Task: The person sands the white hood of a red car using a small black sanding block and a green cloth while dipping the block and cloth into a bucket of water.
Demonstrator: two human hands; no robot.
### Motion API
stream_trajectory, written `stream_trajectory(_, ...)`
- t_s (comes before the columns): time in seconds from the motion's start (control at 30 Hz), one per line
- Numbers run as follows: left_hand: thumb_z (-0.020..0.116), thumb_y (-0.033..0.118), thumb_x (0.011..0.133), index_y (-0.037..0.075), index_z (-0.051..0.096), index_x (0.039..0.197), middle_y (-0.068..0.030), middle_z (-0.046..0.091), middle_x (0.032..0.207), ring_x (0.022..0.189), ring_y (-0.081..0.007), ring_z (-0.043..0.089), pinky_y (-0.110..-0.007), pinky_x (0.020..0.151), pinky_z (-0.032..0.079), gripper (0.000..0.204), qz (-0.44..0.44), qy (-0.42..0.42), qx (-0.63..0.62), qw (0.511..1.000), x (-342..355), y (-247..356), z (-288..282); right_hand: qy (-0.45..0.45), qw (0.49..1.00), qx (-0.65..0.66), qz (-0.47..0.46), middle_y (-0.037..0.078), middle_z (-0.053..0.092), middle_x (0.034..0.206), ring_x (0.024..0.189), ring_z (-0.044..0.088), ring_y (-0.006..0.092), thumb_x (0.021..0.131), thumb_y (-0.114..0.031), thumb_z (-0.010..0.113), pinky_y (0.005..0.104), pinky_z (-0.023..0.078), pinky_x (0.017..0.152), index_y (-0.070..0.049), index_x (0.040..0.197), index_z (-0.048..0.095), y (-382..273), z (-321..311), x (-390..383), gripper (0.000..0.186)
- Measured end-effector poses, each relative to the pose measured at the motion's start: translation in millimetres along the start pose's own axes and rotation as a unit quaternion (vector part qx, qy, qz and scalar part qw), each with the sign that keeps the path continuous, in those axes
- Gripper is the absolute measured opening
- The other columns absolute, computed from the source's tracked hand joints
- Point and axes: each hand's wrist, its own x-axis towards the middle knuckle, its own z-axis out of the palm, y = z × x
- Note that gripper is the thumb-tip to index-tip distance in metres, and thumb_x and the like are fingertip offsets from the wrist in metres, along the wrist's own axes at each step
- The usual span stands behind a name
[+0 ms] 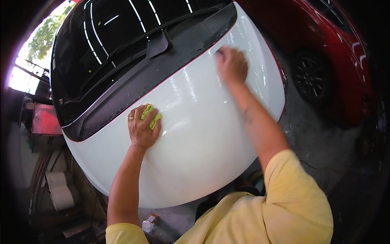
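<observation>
Fingers of the bare left hand [142, 129] are closed around a crumpled, yellow-green soft cloth [156, 120], which is pressed against the left side of a broad, glossy white car bonnet [191, 158]. By the bare right hand [234, 67], the far right part of the same bonnet is reached; its fingers appear curled, but they are blurred, and whether the small dark shape [219, 52] at their tips is gripped cannot be told.

Work on the bonnet is judged to be under way, with both hands placed on its rear half. No border between covered and uncovered areas is shown, so the share done and the share left cannot be established.

The panel is smooth and gently domed, with a rounded front edge; streaked reflections are noted between the hands. Its rear edge is followed by a thin red line [174, 75], whose material cannot be determined. Beyond it, droplets are seen on a matte black plastic cowl [136, 92], below a dark, curved glass windscreen [118, 32] that is marked by bright strip reflections.
</observation>
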Motion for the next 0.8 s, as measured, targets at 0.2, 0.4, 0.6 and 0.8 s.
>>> stream_trajectory(0.2, 0.082, 0.025, 0.085, 0.017, 0.079, 0.122, -0.0093, 0.065, 0.136, 0.131, -0.0354, 0.059, -0.052, 0.113, 0.045, 0.038, -0.023, 0.005, -0.003, 1.0, -4, 3, -2, -0.02, 0.961, 0.079, -0.264, 0.005, 0.074, 0.119, 0.109, 0.069, 0.0301, 0.093, -0.032, 0.081, 0.0505, 0.058, 0.089, -0.018, 0.125, 0.079, -47, -33, -115, 0.036)
stream_trajectory(0.4, 0.082, 0.025, 0.084, 0.016, 0.078, 0.121, -0.0108, 0.066, 0.134, 0.128, -0.0366, 0.06, -0.052, 0.111, 0.046, 0.039, -0.008, 0.019, -0.024, 0.999, 15, 13, 1, 0.028, 0.997, -0.008, 0.065, 0.006, 0.077, 0.123, 0.114, 0.069, 0.0332, 0.1, -0.034, 0.076, 0.0502, 0.056, 0.097, -0.018, 0.122, 0.078, 59, -6, 82, 0.027)
stream_trajectory(0.6, 0.082, 0.026, 0.083, 0.016, 0.077, 0.122, -0.0115, 0.067, 0.133, 0.128, -0.0382, 0.061, -0.053, 0.111, 0.047, 0.041, -0.024, 0.01, -0.002, 1.0, -3, 3, -5, -0.033, 0.973, 0.075, -0.214, 0.0, 0.073, 0.122, 0.11, 0.069, 0.0257, 0.095, -0.031, 0.079, 0.0475, 0.056, 0.096, -0.019, 0.122, 0.078, -103, -7, -111, 0.03)
stream_trajectory(0.8, 0.081, 0.026, 0.082, 0.015, 0.078, 0.122, -0.0121, 0.067, 0.132, 0.127, -0.0376, 0.061, -0.052, 0.112, 0.046, 0.042, -0.031, 0.019, -0.015, 0.999, 5, 7, -7, -0.033, 0.994, 0.064, -0.077, 0.006, 0.077, 0.118, 0.11, 0.069, 0.0315, 0.101, -0.032, 0.074, 0.0482, 0.056, 0.096, -0.016, 0.122, 0.079, 16, 0, 28, 0.026)
